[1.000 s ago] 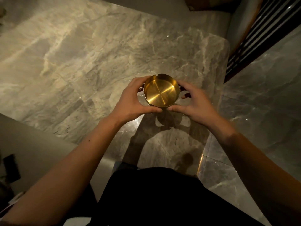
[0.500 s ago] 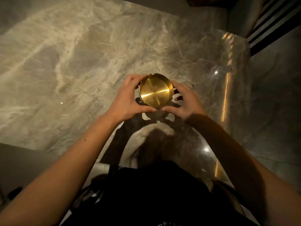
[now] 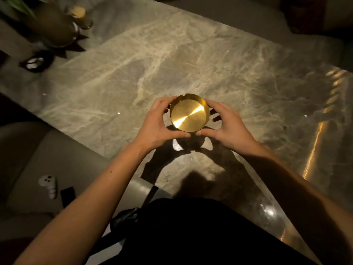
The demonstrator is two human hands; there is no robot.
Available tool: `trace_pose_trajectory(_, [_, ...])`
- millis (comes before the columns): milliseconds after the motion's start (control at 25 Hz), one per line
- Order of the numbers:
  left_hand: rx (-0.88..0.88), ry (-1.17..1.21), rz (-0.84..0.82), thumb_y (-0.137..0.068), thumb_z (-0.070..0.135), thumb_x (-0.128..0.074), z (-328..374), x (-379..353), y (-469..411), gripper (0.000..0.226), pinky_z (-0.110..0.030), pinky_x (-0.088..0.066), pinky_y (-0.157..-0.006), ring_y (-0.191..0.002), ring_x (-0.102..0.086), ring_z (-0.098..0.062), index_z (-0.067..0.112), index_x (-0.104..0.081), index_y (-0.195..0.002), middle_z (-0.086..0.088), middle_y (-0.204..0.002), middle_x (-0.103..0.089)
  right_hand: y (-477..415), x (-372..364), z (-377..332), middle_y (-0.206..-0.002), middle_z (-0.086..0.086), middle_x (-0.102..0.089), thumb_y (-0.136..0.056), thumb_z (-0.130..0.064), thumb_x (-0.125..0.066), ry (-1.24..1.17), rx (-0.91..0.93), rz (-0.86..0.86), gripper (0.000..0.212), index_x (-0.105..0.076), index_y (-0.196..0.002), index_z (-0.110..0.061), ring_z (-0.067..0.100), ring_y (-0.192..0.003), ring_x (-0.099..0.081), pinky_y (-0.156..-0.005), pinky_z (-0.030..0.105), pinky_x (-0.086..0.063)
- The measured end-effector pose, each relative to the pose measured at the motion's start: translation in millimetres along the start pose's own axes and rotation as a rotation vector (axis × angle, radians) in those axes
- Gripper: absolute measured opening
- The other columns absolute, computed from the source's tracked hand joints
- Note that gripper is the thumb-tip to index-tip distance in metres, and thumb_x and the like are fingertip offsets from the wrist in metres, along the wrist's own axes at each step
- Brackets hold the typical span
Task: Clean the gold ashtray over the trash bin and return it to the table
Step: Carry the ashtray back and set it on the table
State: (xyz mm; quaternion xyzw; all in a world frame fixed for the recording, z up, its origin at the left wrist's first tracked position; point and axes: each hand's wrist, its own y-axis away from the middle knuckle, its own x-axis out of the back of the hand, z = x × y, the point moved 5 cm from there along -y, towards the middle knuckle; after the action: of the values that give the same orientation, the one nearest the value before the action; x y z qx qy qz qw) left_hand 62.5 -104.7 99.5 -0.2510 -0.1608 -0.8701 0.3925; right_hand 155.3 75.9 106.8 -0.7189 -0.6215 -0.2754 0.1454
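The round gold ashtray (image 3: 189,112) is held in the air above the marble table (image 3: 118,77), its shiny inside facing up and notches in its rim. My left hand (image 3: 157,124) grips its left side with thumb at the near edge. On the other side, my right hand (image 3: 228,124) holds the rim the same way. Both hands' shadow falls on the tabletop just below. No trash bin is in view.
A vase with a plant (image 3: 51,25) and a small glass (image 3: 80,16) stand at the table's far left corner, with a dark small object (image 3: 36,62) beside them. A white controller (image 3: 48,185) and a black flat item (image 3: 67,195) lie on the grey seat at left.
The view has shifted left and back over the table; the vase and seat have come into sight. Both hands keep hold of the ashtray, which now sits more level.
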Motion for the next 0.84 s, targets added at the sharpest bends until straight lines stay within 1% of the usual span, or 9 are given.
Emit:
trace_pose_trajectory(120, [0.064, -0.003, 0.088, -0.051, 0.041, -0.094, -14, 27, 13, 0.105, -0.012, -0.038, -0.100, -0.120, -0.049, -0.009, 0.018, -0.046, -0.142, 0.000, -0.136, -0.048, -23, -21, -19, -0.129, -0.004, -0.055, -0.064, -0.039, -0.086, -0.002, 0.063, -0.044, 0.089, -0.046, -0.141, -0.021, 0.008, -0.110, -0.053, -0.093, 0.025, -0.047])
trace_pose_trajectory(160, [0.075, -0.005, 0.113, -0.051, 0.041, -0.094, -21, 36, 17, 0.105, -0.012, -0.037, -0.100, -0.120, -0.048, -0.008, 0.018, -0.046, -0.142, 0.000, -0.136, -0.048, -31, -30, -25, -0.130, -0.003, -0.055, -0.064, -0.040, -0.086, 0.002, 0.086, -0.061, 0.089, -0.046, -0.141, -0.022, 0.009, -0.111, -0.054, -0.094, 0.027, -0.048])
trace_pose_trajectory(320, [0.139, -0.010, 0.184, -0.052, 0.042, -0.094, -59, 76, 30, 0.104, -0.020, -0.041, -0.104, -0.121, -0.049, -0.010, 0.019, -0.046, -0.142, 0.000, -0.136, -0.049, -65, -77, -49, -0.130, -0.003, -0.056, -0.064, -0.042, -0.086, 0.012, 0.125, -0.144, 0.088, -0.046, -0.141, -0.023, 0.012, -0.114, -0.054, -0.096, 0.035, -0.051])
trace_pose_trajectory(480, [0.136, -0.005, 0.177, -0.052, 0.042, -0.093, -107, 127, 28, 0.103, -0.025, -0.041, -0.105, -0.123, -0.049, -0.011, 0.021, -0.046, -0.141, 0.001, -0.136, -0.049, -104, -131, -80, -0.131, -0.001, -0.056, -0.063, -0.044, -0.086, 0.043, 0.126, -0.146, 0.091, -0.045, -0.141, -0.020, 0.015, -0.113, -0.054, -0.096, 0.037, -0.051])
trace_pose_trajectory(560, [0.140, 0.002, 0.176, -0.053, 0.043, -0.093, -132, 156, 23, 0.102, -0.024, -0.040, -0.105, -0.123, -0.049, -0.011, 0.022, -0.045, -0.141, 0.002, -0.136, -0.049, -123, -157, -98, -0.132, 0.001, -0.056, -0.063, -0.041, -0.087, 0.043, 0.103, -0.148, 0.092, -0.044, -0.142, -0.018, 0.013, -0.111, -0.053, -0.096, 0.032, -0.048])
trace_pose_trajectory(640, [0.157, 0.029, 0.175, -0.053, 0.042, -0.093, -164, 186, 17, 0.103, -0.018, -0.038, -0.103, -0.125, -0.048, -0.010, 0.023, -0.044, -0.142, 0.003, -0.138, -0.048, -149, -184, -119, -0.132, 0.002, -0.055, -0.065, -0.038, -0.087, 0.048, 0.107, -0.149, 0.091, -0.043, -0.142, -0.017, 0.012, -0.111, -0.052, -0.095, 0.029, -0.047])
trace_pose_trajectory(760, [0.206, 0.067, 0.197, -0.053, 0.035, -0.094, -212, 224, 15, 0.103, 0.000, -0.036, -0.093, -0.124, -0.048, -0.008, 0.022, -0.044, -0.142, 0.003, -0.139, -0.048, -185, -230, -144, -0.133, 0.003, -0.055, -0.066, -0.037, -0.086, 0.067, 0.112, -0.180, 0.091, -0.043, -0.143, -0.016, 0.012, -0.114, -0.051, -0.096, 0.028, -0.045])
trace_pose_trajectory(840, [0.231, 0.084, 0.239, -0.053, 0.028, -0.095, -243, 254, 15, 0.102, 0.005, -0.035, -0.089, -0.121, -0.049, -0.009, 0.018, -0.046, -0.142, 0.001, -0.138, -0.049, -210, -265, -162, -0.133, 0.004, -0.054, -0.067, -0.037, -0.086, 0.083, 0.119, -0.218, 0.091, -0.042, -0.143, -0.015, 0.014, -0.115, -0.052, -0.095, 0.027, -0.044])
